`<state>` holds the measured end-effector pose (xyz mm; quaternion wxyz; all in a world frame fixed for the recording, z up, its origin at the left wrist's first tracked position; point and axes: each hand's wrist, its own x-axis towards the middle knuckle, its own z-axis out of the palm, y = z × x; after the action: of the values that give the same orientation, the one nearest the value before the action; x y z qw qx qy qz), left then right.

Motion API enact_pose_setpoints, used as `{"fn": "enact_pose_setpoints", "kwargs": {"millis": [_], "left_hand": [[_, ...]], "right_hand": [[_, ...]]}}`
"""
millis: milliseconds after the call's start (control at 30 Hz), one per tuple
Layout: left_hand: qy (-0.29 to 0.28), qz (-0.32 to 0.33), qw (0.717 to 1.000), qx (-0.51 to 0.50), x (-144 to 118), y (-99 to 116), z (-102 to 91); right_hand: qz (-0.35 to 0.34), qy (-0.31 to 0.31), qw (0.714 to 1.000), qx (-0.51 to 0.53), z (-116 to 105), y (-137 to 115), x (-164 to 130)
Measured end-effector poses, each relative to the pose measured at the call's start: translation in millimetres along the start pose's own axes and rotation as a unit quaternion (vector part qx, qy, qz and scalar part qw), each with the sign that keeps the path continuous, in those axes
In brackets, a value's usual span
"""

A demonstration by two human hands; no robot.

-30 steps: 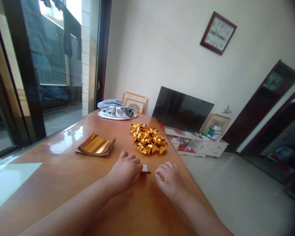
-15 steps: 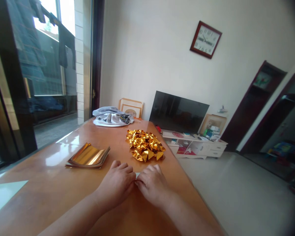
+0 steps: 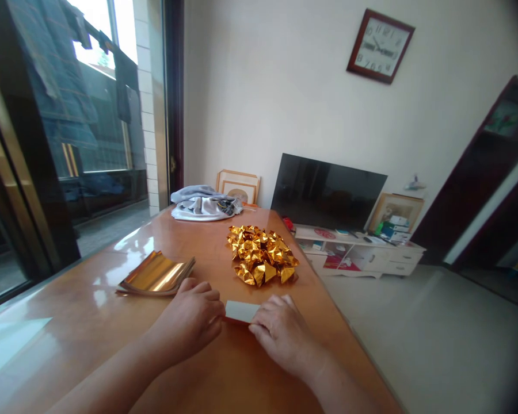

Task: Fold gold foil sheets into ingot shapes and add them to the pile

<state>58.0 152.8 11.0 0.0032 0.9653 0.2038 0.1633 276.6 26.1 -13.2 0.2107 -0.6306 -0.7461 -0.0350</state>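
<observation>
A small folded sheet of paper (image 3: 242, 311), pale on its upper face, lies low over the table between my hands. My left hand (image 3: 198, 310) is closed on its left end, fingers curled. At the right end my right hand (image 3: 278, 325) grips it with thumb and fingers pressed together. Just beyond my left hand is a stack of gold foil paper (image 3: 157, 273) with curled edges. A heap of folded gold foil pieces (image 3: 261, 256) sits past the paper, toward the table's right side.
The brown table (image 3: 216, 379) has its edge on my right. Grey cloth (image 3: 205, 204) is bundled at its far end, and a pale sheet (image 3: 12, 345) lies at the left. Beyond stand a television (image 3: 328, 192) and a white cabinet (image 3: 362, 259).
My hands have moved apart along the paper, the left one leftward and the right one rightward, so more of the pale strip shows. The camera view has shifted slightly.
</observation>
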Motion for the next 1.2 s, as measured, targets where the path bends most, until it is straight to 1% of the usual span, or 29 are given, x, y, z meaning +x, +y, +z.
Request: {"fn": "enact_pose_setpoints", "kwargs": {"millis": [67,167,233,333,367,400,500,533,567,633,700,733,767,800,833,900,933,967,1000,1033,1067,1100,1133,1167,1200], "left_hand": [[0.003,-0.027,1.0,0.011,0,-8,-2.8],[0.031,-0.084,0.996,-0.004,0,-14,-2.9],[0.034,-0.11,0.992,-0.047,1,-11,2.2],[0.021,-0.125,0.984,-0.124,2,0,15.9],[0.012,-0.125,0.981,-0.148,1,3,20.3],[0.018,-0.128,0.979,-0.158,1,7,23.9],[0.106,-0.124,0.977,-0.14,0,12,26.9],[0.133,-0.113,0.975,-0.134,0,13,25.7],[0.148,-0.1,0.975,-0.135,0,13,23.9],[0.141,-0.074,0.974,-0.16,1,13,20.8],[0.119,-0.076,0.965,-0.22,2,12,20.0],[0.11,-0.092,0.953,-0.265,3,11,20.2],[0.103,-0.115,0.934,-0.323,3,10,20.6],[0.095,-0.141,0.906,-0.388,4,9,20.6],[0.087,-0.165,0.871,-0.455,5,8,19.9],[0.068,-0.197,0.799,-0.564,6,8,16.4],[0.061,-0.204,0.77,-0.601,6,9,13.9],[0.057,-0.21,0.748,-0.627,6,11,11.2],[0.053,-0.214,0.733,-0.644,7,13,8.8],[0.048,-0.217,0.722,-0.655,7,15,7.2],[0.043,-0.218,0.717,-0.661,7,16,6.7],[0.041,-0.219,0.719,-0.658,7,17,7.5],[0.049,-0.223,0.732,-0.642,7,18,9.5],[0.073,-0.23,0.756,-0.609,7,17,12.7],[0.11,-0.239,0.785,-0.561,7,16,16.7]], "right_hand": [[0.021,0.009,1.0,-0.004,-4,4,0],[0.058,0.029,0.998,-0.006,-7,7,1],[0.065,0.04,0.997,-0.004,-7,6,2],[0.066,0.06,0.996,-0.003,-3,2,2],[0.066,0.067,0.996,-0.003,-2,1,1],[0.066,0.074,0.995,-0.002,-1,-1,1],[0.062,0.083,0.995,0.006,0,-4,0],[0.058,0.084,0.995,0.011,1,-5,-1],[0.052,0.083,0.995,0.018,0,-6,-1],[0.041,0.078,0.995,0.042,0,-8,-1],[0.041,0.081,0.992,0.084,0,-9,-1],[0.048,0.087,0.988,0.117,-1,-10,-1],[0.06,0.095,0.981,0.158,-2,-10,-1],[0.075,0.102,0.97,0.209,-3,-9,-1],[0.093,0.104,0.954,0.266,-5,-9,0],[0.127,0.09,0.911,0.382,-7,-9,1],[0.139,0.08,0.888,0.432,-7,-9,2],[0.148,0.071,0.867,0.47,-7,-9,2],[0.153,0.067,0.852,0.496,-7,-9,3],[0.155,0.068,0.844,0.509,-6,-9,3],[0.156,0.071,0.843,0.509,-4,-9,3],[0.157,0.076,0.85,0.498,-3,-8,3],[0.158,0.085,0.862,0.474,-1,-8,3],[0.158,0.1,0.88,0.437,1,-8,2],[0.155,0.122,0.899,0.391,2,-7,1]]}}
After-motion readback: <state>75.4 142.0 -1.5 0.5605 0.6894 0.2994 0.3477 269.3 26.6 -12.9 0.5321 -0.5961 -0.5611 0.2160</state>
